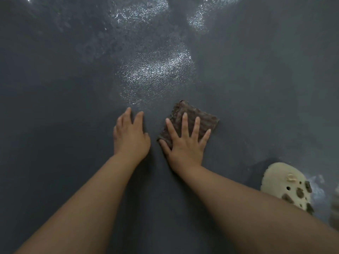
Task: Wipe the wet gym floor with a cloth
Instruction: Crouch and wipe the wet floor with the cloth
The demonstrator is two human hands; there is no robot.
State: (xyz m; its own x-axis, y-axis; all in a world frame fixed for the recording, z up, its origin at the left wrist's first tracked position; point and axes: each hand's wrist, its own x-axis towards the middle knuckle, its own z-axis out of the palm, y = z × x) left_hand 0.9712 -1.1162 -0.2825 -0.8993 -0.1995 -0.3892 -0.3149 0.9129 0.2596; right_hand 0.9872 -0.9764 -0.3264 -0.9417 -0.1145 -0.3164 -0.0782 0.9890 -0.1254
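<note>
A dark grey textured gym floor [64, 107] fills the view. A brown ribbed cloth [205, 117] lies flat on it at centre. My right hand [185, 143] presses flat on the cloth's near part, fingers spread wide. My left hand [130, 136] rests palm down on the bare floor just left of the cloth, not touching it. A shiny wet patch [157, 70] glistens on the floor just beyond both hands, and more wet sheen [139, 11] shows at the top.
A cream clog shoe [286, 186] with dark charms stands at the lower right, close to my right forearm. A small wet spot [319, 187] glints beside it. Another pale shape [334, 208] shows at the right edge.
</note>
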